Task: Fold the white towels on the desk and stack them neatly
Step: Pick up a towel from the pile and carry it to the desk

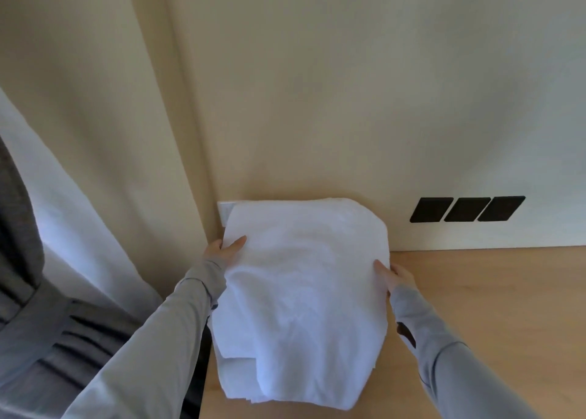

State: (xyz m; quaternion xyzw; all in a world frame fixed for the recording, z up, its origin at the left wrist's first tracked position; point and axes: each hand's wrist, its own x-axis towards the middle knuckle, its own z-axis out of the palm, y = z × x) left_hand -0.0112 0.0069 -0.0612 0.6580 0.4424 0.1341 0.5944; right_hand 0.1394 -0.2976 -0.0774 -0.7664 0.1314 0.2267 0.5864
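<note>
A white towel [301, 292] hangs folded between my two hands over the left end of the wooden desk [491, 292]. My left hand [223, 249] pinches its upper left edge, thumb on top. On the right edge my right hand [394, 276] grips the cloth with the thumb over it. Both arms wear grey sleeves. The towel's lower part drapes down onto more white layers [234, 383] showing at the bottom left; whether these belong to the same towel I cannot tell.
A cream wall rises right behind the desk, with three black plates [466, 209] low on it at the right. A white plate [225, 211] peeks out behind the towel. Pale curtain [79, 212] and grey fabric [47, 339] fill the left side.
</note>
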